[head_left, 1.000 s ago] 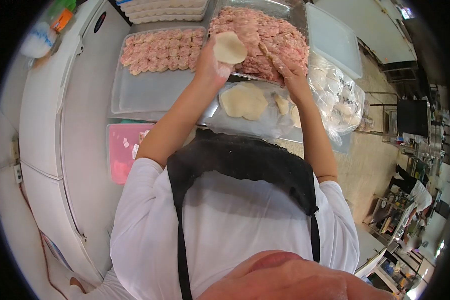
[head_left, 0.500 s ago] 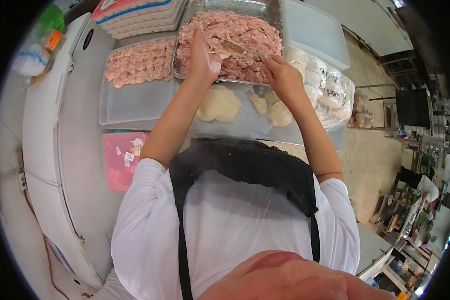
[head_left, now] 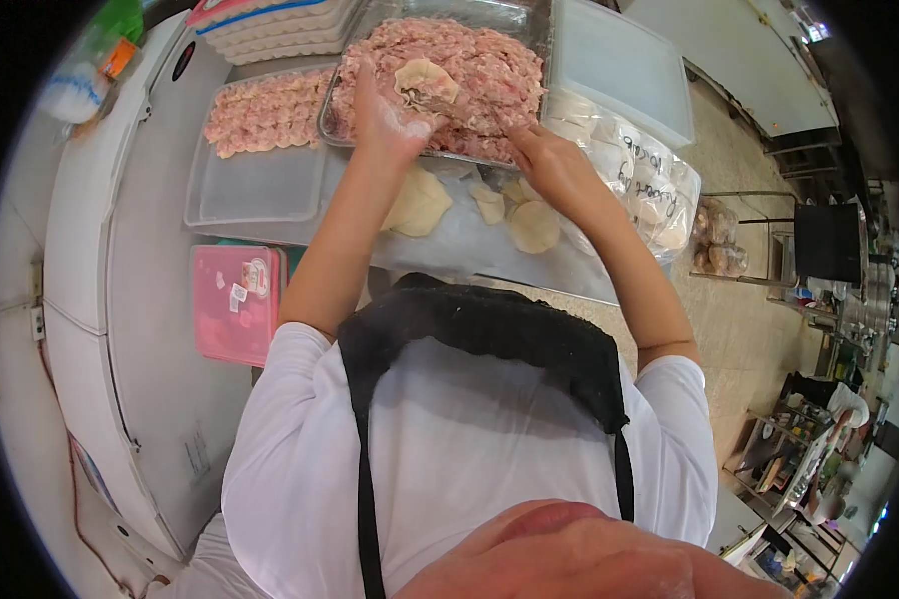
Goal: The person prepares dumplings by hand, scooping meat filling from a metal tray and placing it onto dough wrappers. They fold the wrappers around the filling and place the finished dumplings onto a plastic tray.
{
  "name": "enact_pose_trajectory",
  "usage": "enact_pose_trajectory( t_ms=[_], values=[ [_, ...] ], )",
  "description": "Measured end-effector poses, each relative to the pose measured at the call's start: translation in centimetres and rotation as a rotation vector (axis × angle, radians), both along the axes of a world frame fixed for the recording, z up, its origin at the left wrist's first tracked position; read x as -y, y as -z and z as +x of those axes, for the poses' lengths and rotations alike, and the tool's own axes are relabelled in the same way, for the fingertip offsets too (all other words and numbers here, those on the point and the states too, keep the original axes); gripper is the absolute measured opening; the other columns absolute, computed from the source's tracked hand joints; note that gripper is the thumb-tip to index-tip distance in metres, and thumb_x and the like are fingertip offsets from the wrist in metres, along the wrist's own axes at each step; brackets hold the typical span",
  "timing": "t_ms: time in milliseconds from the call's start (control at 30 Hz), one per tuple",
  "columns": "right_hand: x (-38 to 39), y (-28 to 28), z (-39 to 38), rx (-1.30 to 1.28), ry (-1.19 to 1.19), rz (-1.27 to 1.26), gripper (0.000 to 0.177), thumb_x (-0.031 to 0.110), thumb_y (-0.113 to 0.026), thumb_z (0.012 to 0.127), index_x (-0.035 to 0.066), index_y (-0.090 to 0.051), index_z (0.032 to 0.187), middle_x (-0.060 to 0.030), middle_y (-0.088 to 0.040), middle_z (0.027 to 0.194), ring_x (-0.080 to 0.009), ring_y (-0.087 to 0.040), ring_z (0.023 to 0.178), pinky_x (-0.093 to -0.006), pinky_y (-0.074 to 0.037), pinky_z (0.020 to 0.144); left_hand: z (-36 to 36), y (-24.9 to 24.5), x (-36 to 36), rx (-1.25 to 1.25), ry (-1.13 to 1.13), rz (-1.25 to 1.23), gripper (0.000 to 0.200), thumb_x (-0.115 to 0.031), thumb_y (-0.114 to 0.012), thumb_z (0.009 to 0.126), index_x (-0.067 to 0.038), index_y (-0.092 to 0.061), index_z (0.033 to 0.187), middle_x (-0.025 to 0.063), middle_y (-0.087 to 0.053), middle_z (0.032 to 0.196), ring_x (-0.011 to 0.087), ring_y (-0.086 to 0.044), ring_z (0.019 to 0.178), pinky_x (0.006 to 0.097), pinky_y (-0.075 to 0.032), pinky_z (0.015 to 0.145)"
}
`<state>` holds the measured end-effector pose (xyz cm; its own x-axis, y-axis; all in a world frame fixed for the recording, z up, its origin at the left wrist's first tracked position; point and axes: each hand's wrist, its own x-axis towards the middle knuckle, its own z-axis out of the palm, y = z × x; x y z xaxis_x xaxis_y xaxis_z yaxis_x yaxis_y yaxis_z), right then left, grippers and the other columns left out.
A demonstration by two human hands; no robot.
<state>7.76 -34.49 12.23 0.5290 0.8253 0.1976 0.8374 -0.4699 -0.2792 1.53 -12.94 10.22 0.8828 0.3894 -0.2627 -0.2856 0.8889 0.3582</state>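
A large metal tray (head_left: 440, 156) is heaped with pinkish ground meat (head_left: 494, 75). Over its near left part, my left hand (head_left: 395, 130), dusted white at the thumb side, is cupped around a round dumpling wrapper (head_left: 427, 76) with some filling on it. My right hand (head_left: 557, 168) is closed at the tray's near right edge, apparently round the handle of a thin flat spatula (head_left: 440, 104). The spatula's tip is at the wrapper; its handle is mostly hidden. In front of the tray lie a stack of pale dough wrappers (head_left: 418, 205) and loose rounds (head_left: 533, 227).
Rows of filled dumplings (head_left: 265, 112) occupy a plastic tray (head_left: 250, 200) at left. Stacked lidded trays (head_left: 280, 35) stand behind. To the right are a plastic lid (head_left: 624, 65) and bagged wrappers (head_left: 659, 190). A pink box (head_left: 232, 309) is at lower left. Far right, a person (head_left: 849, 404) is visible.
My left hand has turned the wrapper face-up and shifted slightly left. My right hand has moved a little lower. The whole view has swung slightly.
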Motion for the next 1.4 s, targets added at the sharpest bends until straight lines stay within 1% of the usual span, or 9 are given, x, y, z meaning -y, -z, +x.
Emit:
enact_pose_trajectory(
  t_ms=[100, 300, 400, 600, 800, 900, 1133, 1233, 1400],
  values=[
    [0.7, -3.3, 0.4, 0.065, 0.046, -0.212, 0.02, 0.02, -0.055, 0.09, 0.007, -0.062, 0.104, -0.0155, -0.06, 0.089, -0.0369, -0.061, 0.079, -0.0457, -0.049, 0.068, 0.3, -0.3, 0.5, -0.105, -0.091, 0.019, 0.059, -0.051, -0.045, 0.092, -0.004, -0.049, 0.127, 0.0147, -0.053, 0.126, 0.0357, -0.049, 0.117, 0.0545, -0.041, 0.099],
    [0.0, -0.2, 1.5, 0.125, -0.054, 0.011, 0.022, 0.025, -0.055, 0.091, 0.01, -0.065, 0.102, -0.0131, -0.06, 0.086, -0.0342, -0.061, 0.076, -0.0445, -0.049, 0.065, 1.2, -0.8, 0.4, -0.232, -0.227, 0.164, 0.059, -0.047, -0.046, 0.093, -0.002, -0.044, 0.131, 0.0171, -0.05, 0.129, 0.0376, -0.046, 0.122, 0.0569, -0.038, 0.101],
    [0.6, -3.1, 2.5, 0.112, 0.021, -0.014, 0.024, 0.028, -0.055, 0.091, 0.01, -0.066, 0.103, -0.0132, -0.06, 0.088, -0.0339, -0.061, 0.078, -0.0437, -0.048, 0.065, 0.4, 3.4, -4.9, 0.138, -0.072, -0.129, 0.053, -0.03, -0.055, 0.091, -0.003, -0.04, 0.134, 0.0186, -0.048, 0.131, 0.0368, -0.046, 0.123, 0.0545, -0.041, 0.1],
    [-0.2, -1.6, 3.3, 0.172, -0.067, -0.281, 0.029, 0.031, -0.052, 0.091, 0.007, -0.067, 0.085, -0.0125, -0.065, 0.08, -0.0332, -0.063, 0.078, -0.0422, -0.05, 0.066, -4.5, -1.7, -7.3, -0.021, -0.046, 1.06, 0.065, 0.001, -0.062, 0.082, -0.008, -0.034, 0.14, 0.0111, -0.059, 0.116, 0.0225, -0.06, 0.103, 0.0372, -0.051, 0.09],
    [-4.2, 2.2, 0.5, 0.125, -0.046, -0.397, 0.029, 0.028, -0.052, 0.091, 0.005, -0.063, 0.075, -0.015, -0.064, 0.075, -0.034, -0.063, 0.077, -0.0431, -0.05, 0.065, -6.0, -1.2, -12.4, -0.139, 0.054, 1.682, 0.059, -0.009, -0.068, 0.083, -0.014, -0.044, 0.137, 0.0082, -0.061, 0.114, 0.0133, -0.061, 0.094, 0.0284, -0.05, 0.085],
    [-4.3, 4.8, 1.3, -0.053, -0.016, -0.278, 0.033, 0.031, -0.051, 0.093, 0.004, -0.066, 0.081, -0.0143, -0.06, 0.066, -0.0295, -0.061, 0.067, -0.0399, -0.048, 0.061, -6.3, -1.4, -13.3, -0.536, 0.356, 1.491, 0.058, -0.015, -0.073, 0.08, -0.017, -0.05, 0.133, 0.0081, -0.061, 0.118, 0.0148, -0.059, 0.102, 0.0302, -0.048, 0.088],
    [-4.7, 1.3, 0.4, -0.811, 0.255, 0.126, 0.038, 0.038, -0.05, 0.097, 0.005, -0.07, 0.098, -0.0013, -0.043, 0.059, -0.0124, -0.043, 0.06, -0.0277, -0.037, 0.058, -3.6, 1.9, -14.8, -0.026, 0.294, 1.705, 0.073, -0.028, -0.08, 0.072, -0.017, -0.046, 0.136, 0.0111, -0.058, 0.125, 0.0218, -0.056, 0.111, 0.0334, -0.045, 0.094],
    [-5.8, -2.5, -0.8, -0.661, 0.227, 0.249, 0.03, 0.031, -0.057, 0.093, 0.004, -0.07, 0.096, -0.0132, -0.066, 0.083, -0.0244, -0.061, 0.075, -0.0329, -0.048, 0.069, -2.0, 1.0, -13.3, 0.017, 0.393, 1.63, 0.078, -0.03, -0.08, 0.072, -0.014, -0.043, 0.139, 0.0118, -0.056, 0.127, 0.0216, -0.055, 0.112, 0.0334, -0.045, 0.094],
    [-6.8, -3.4, -1.5, -0.115, -0.002, 0.198, 0.024, 0.024, -0.063, 0.089, 0.007, -0.07, 0.103, -0.0122, -0.063, 0.08, -0.0284, -0.059, 0.073, -0.0354, -0.048, 0.068, -0.2, -0.9, -12.0, -0.347, 1.019, 1.501, 0.067, -0.034, -0.07, 0.083, 0.002, -0.047, 0.134, 0.0091, -0.058, 0.126, 0.017, -0.056, 0.109, 0.028, -0.042, 0.098]
  ],
)
